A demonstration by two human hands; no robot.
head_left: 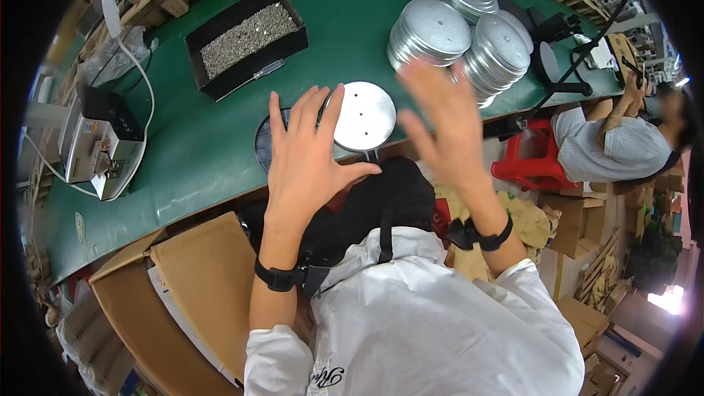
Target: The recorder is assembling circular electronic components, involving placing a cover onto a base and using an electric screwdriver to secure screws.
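A round silver metal disc [370, 119] with several small dark holes lies on a black round base with a short tab, near the green table's front edge. My left hand [301, 143] is over its left side, fingers spread and fingertips by the rim, thumb stretched toward the tab. Partly hidden under that hand is another black round part [263, 144]. To the right of the disc, my right hand [449, 125] is raised and blurred, with its thumb apart from the fingers and nothing visible in it. Behind it stand stacks of silver discs [433, 29].
A black box of small metal pieces [249, 40] sits at the back left, a pen [253, 79] beside it. A white cable [150, 103] runs past a carton [103, 150]. Black stand parts [554, 66] lie at right. Another person [612, 143] sits by a red stool [535, 158].
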